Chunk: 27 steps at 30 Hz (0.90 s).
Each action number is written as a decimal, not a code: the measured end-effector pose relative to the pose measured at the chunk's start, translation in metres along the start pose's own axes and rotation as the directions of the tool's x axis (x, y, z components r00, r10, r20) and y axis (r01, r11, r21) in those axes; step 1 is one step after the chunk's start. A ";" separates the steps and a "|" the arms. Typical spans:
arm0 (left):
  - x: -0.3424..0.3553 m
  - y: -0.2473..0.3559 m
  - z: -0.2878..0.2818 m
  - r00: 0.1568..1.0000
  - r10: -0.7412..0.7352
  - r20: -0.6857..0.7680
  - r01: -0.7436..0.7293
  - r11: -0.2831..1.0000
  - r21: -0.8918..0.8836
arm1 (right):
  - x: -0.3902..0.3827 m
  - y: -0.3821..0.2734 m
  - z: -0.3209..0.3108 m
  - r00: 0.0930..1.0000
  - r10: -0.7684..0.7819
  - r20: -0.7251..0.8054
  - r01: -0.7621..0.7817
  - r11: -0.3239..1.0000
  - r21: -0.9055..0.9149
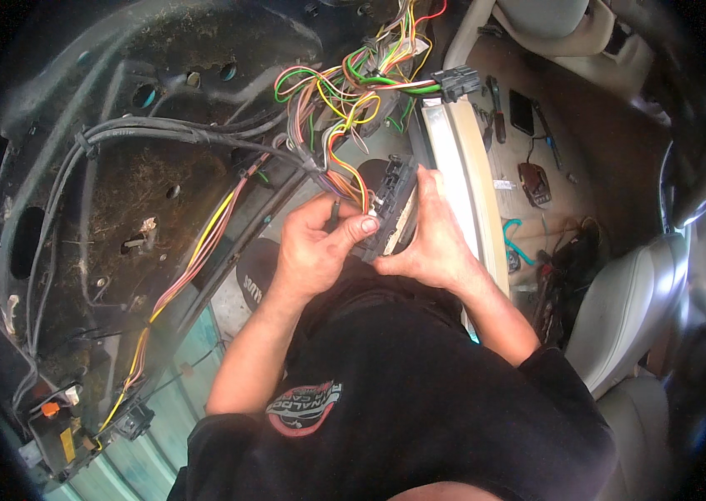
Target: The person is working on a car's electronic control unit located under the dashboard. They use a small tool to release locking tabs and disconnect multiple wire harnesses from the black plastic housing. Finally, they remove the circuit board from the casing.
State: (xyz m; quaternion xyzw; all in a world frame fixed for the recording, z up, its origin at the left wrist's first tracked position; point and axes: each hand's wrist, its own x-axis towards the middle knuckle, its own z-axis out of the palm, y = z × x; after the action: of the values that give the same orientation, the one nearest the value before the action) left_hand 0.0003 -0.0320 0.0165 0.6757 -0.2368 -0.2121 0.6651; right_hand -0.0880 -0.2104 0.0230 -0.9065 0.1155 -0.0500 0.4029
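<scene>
Currently, I hold the black module (390,188) in mid-air in front of my shirt (420,367), left of the pale door sill (463,167). Its long axis slants from a lower-left end, near my left thumb, to an upper-right end, which points toward the upper part of the sill. A cream strip (400,227) runs along its right side, parallel to that axis.

My right hand (434,230) grips the module from the right: the fingers lie along its upper right side and the thumb sits at its lower end. My left hand (320,234) is closed at the opposite side, thumb and fingers together at the lower end of the wire bundle (351,171). I cannot tell whether this pinch also takes in the module's edge.

I judge the controlling relation to be wire bundle to module. The bundle descends from the tangled harness (328,92), above and to the left, and meets the module's left side at an angle, across the long axis. The left hand is therefore the nearer one to this junction; the right hand provides the support.

A loose black connector (456,83) sits at the upper end of the sill, well apart from both hands.
</scene>
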 end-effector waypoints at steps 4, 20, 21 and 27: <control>-0.004 0.002 0.003 0.997 0.069 -0.029 -0.064 0.988 0.139 | -0.005 0.003 0.002 1.000 -0.003 0.008 0.003 0.999 -0.047; -0.008 0.000 0.015 0.982 0.015 -0.187 0.025 0.978 0.209 | -0.020 -0.020 0.002 0.994 0.107 -0.006 -0.107 0.988 -0.108; -0.009 -0.003 0.015 0.980 0.012 -0.201 0.027 0.981 0.190 | -0.021 -0.021 0.002 0.994 0.113 -0.004 -0.113 0.988 -0.103; -0.016 -0.009 0.016 0.979 -0.067 -0.192 0.094 0.986 0.135 | -0.028 -0.023 0.000 0.986 0.166 0.025 -0.165 0.985 -0.055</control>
State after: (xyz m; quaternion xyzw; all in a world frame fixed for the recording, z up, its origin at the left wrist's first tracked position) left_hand -0.0219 -0.0355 0.0062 0.7479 -0.1603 -0.1571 0.6248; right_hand -0.1110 -0.1883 0.0398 -0.9047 0.1857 0.0002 0.3835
